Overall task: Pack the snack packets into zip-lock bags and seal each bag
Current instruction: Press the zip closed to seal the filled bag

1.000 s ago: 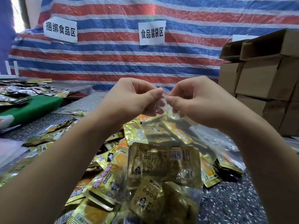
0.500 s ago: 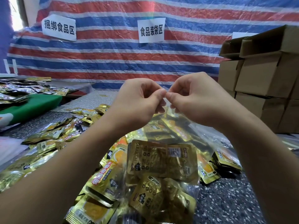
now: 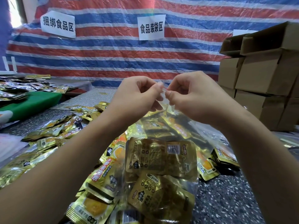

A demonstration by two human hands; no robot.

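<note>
Two white signs on the striped tarp (image 3: pixel 113 50) read 捆绑食品区 (image 3: pixel 58 24) and 食品装袋区 (image 3: pixel 151 27). The left hand (image 3: pixel 137 96) and right hand (image 3: pixel 192 97) pinch the bag (image 3: pixel 161 167) top, raised over loose gold packets (image 3: pixel 48 139). Cardboard boxes (image 3: pixel 265 75) are stacked at right.

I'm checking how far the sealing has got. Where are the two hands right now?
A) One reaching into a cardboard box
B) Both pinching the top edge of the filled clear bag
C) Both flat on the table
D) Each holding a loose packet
B: the left hand and right hand pinch the top edge of the clear bag, which hangs below them filled with gold packets.
</note>
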